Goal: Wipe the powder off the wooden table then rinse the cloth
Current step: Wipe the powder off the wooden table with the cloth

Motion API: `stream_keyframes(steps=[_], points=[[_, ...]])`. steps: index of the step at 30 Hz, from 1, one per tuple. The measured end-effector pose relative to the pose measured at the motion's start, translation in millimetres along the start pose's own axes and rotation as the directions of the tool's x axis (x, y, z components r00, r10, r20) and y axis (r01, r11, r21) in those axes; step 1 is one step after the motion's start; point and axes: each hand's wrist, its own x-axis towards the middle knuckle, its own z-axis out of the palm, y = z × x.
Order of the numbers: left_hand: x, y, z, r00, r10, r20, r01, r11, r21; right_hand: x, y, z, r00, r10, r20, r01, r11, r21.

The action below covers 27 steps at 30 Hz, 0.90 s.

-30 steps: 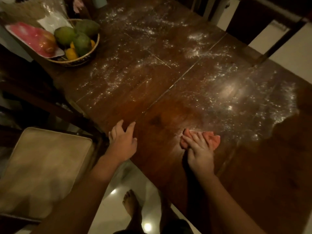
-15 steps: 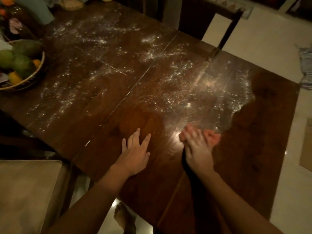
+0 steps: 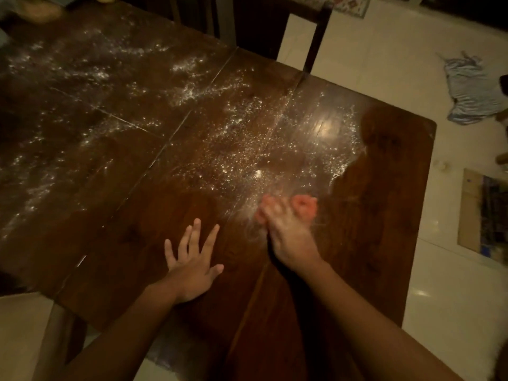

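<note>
A dark wooden table (image 3: 384, 204) fills most of the view, with white powder (image 3: 236, 133) scattered over its left and middle parts. Its right end is bare of powder. My right hand (image 3: 286, 237) presses a crumpled orange-pink cloth (image 3: 305, 209) flat onto the tabletop at the edge of the powder; the hand is motion-blurred. My left hand (image 3: 192, 265) rests flat on the table to the left of it, fingers spread, holding nothing.
A dark chair (image 3: 302, 31) stands at the far side of the table. On the pale tiled floor to the right lie a crumpled blue cloth (image 3: 470, 92) and a flat cardboard piece (image 3: 483, 215). A cushioned seat (image 3: 22, 336) shows at the lower left.
My view has swung right, so the fruit basket has left the frame. My left hand has moved forward onto the tabletop and spread flat. My right hand has kept the cloth under it, sliding over the powder's edge.
</note>
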Motion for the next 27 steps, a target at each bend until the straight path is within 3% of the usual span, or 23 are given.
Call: stream_keyframes(steps=[2, 3, 5, 7, 9, 10, 12, 15, 18, 19, 21, 23, 25, 27], points=[[0.9, -0.7, 0.2, 1.0, -0.007, -0.003, 0.007, 1.0, -0.003, -20.9, 1.8, -3.2, 0.94, -0.277, 0.198, 0.274, 0.961, 0.042], [0.9, -1.4, 0.3, 1.0, -0.006, -0.005, 0.006, 1.0, -0.005, -28.5, 12.2, -8.9, 0.908, -0.334, 0.252, 0.333, 0.942, 0.047], [0.7, -2.7, 1.3, 1.0, 0.007, -0.003, -0.008, 1.0, -0.015, -39.0, 40.1, -17.1, 0.937, -0.305, 0.173, 0.317, 0.947, -0.044], [-0.1, -3.3, 1.5, 1.0, 0.016, -0.006, -0.016, 1.0, -0.024, -41.7, 67.5, -26.6, 1.0, 0.002, -0.012, -0.004, 0.989, -0.15], [-0.3, -3.0, 1.7, 1.0, 0.016, -0.006, -0.016, 1.0, -0.02, -34.0, 85.1, -34.8, 0.92, 0.343, -0.189, -0.372, 0.917, -0.144], [-0.2, -2.8, 1.9, 1.0, 0.016, -0.006, -0.016, 1.0, -0.021, -27.0, 86.2, -36.0, 0.865, 0.433, -0.252, -0.467, 0.879, -0.093], [0.1, -2.8, 2.4, 1.0, 0.018, -0.009, -0.019, 1.0, -0.025, -5.9, 74.6, -30.6, 0.804, 0.505, -0.313, -0.512, 0.856, 0.065], [-0.5, -3.3, 2.7, 1.0, 0.019, -0.016, -0.019, 1.0, -0.022, 24.7, 34.6, -11.3, 0.833, 0.462, -0.304, -0.457, 0.885, 0.092], [0.7, -4.3, 2.7, 1.0, 0.025, -0.01, -0.025, 0.999, -0.024, 31.9, -14.3, 7.6, 0.986, 0.145, -0.086, -0.143, 0.989, 0.035], [1.4, -4.9, 3.1, 1.0, 0.029, -0.008, -0.03, 0.999, -0.025, 27.7, -24.7, 11.2, 1.0, -0.006, 0.002, 0.006, 1.0, 0.027], [2.9, -7.9, 3.0, 0.999, 0.043, -0.011, -0.044, 0.998, -0.045, 13.2, -31.4, 11.6, 0.957, -0.245, 0.156, 0.246, 0.969, 0.012], [2.5, -15.7, 1.5, 0.997, 0.069, -0.027, -0.07, 0.995, -0.066, 3.5, -17.2, 3.9, 0.913, -0.333, 0.236, 0.353, 0.935, -0.046], [-0.2, -30.4, -1.4, 0.99, 0.123, -0.061, -0.126, 0.991, -0.037, 4.4, 1.2, -4.7, 0.941, -0.267, 0.209, 0.304, 0.937, -0.171], [-3.5, -50.8, -9.3, 0.977, 0.173, -0.125, -0.177, 0.984, -0.021, 17.4, 1.5, -7.6, 0.997, -0.005, 0.083, 0.022, 0.98, -0.199]])
